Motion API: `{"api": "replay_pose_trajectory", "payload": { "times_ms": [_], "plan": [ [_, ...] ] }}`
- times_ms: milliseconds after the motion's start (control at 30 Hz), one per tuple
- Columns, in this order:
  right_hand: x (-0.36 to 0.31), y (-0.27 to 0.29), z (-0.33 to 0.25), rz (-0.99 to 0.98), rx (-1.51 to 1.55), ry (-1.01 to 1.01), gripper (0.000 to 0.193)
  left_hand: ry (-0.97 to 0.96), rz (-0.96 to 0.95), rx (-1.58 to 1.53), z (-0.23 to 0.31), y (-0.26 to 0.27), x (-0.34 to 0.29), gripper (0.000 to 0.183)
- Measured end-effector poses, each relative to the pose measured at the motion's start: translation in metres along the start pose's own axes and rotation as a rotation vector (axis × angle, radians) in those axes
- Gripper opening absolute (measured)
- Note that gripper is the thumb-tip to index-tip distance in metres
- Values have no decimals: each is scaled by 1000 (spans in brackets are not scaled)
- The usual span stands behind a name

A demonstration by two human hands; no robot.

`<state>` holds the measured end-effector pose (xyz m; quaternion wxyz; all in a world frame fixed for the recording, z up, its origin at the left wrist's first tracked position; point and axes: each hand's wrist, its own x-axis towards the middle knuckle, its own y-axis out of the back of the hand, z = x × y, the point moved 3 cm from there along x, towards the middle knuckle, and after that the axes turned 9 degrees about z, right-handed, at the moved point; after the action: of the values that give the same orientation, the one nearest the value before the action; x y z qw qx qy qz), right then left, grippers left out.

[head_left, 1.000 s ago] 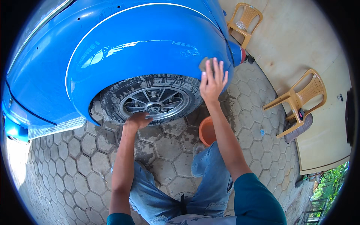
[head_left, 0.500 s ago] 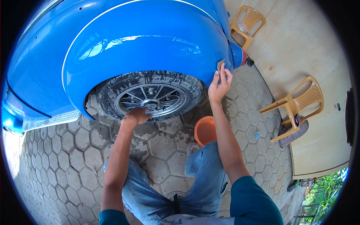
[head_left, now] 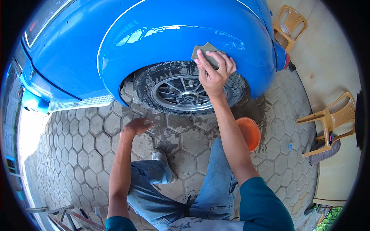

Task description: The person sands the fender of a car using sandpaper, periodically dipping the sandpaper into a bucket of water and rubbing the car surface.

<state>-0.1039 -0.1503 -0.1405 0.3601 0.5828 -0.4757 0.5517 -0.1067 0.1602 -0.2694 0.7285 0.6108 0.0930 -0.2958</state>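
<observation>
A blue car's rounded fender curves over a wheel with a wet black tyre and silver spokes. My right hand is closed on an olive-tan piece of sandpaper, folded with angular corners, against the fender just above the wheel arch. That hand and forearm cover part of the tyre. Lower left of the wheel, my left hand hangs above the paving, fingers loosely extended and holding nothing. Between my right forearm and the paving shows an orange bucket.
Grey hexagonal paving has wet patches near the wheel. Right of the car stand a tan plastic chair and a nearer chair, along a pale wall. A metal running board juts out left of the wheel.
My right hand has moved left along the fender with the sandpaper, from its rear edge to above the wheel. My left hand has come away from the wheel. The view has shifted left.
</observation>
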Motion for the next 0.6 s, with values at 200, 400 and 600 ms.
{"api": "replay_pose_trajectory", "payload": {
  "times_ms": [200,400,600],
  "plan": [
    [-7,-17,-23,-12,11,9,27,88,-55,-23,-37,-20,-13,62],
    [-6,-9,-13,-95,32,63,27,73,-46,-2,-36,-27,10,62],
    [-3,26,35,-121,-46,147,31,-115,43,28,38,-11,56,61]
  ]
}}
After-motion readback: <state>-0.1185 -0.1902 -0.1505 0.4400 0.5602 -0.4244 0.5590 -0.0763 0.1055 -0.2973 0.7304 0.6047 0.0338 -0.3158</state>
